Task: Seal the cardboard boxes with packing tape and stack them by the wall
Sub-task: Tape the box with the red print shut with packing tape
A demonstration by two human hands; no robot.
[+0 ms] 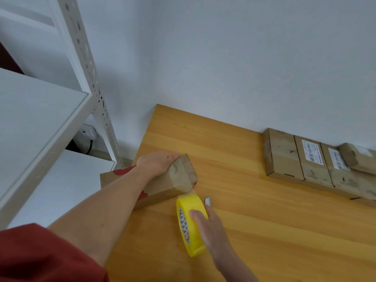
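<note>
My left hand [156, 162] grips the box [179, 179] on the table [254, 210]. At its 6 o'clock, my right hand [209, 228] holds the tape roll [192, 208]. Other boxes [301, 161] sit at 3 o'clock, against the wall [223, 58].

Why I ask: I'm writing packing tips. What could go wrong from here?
The box overhangs the table edge; pulling the tape roll could tip it unless the left hand holds firm. What looks like a blade tip beside the right hand might nick fingers.
</note>
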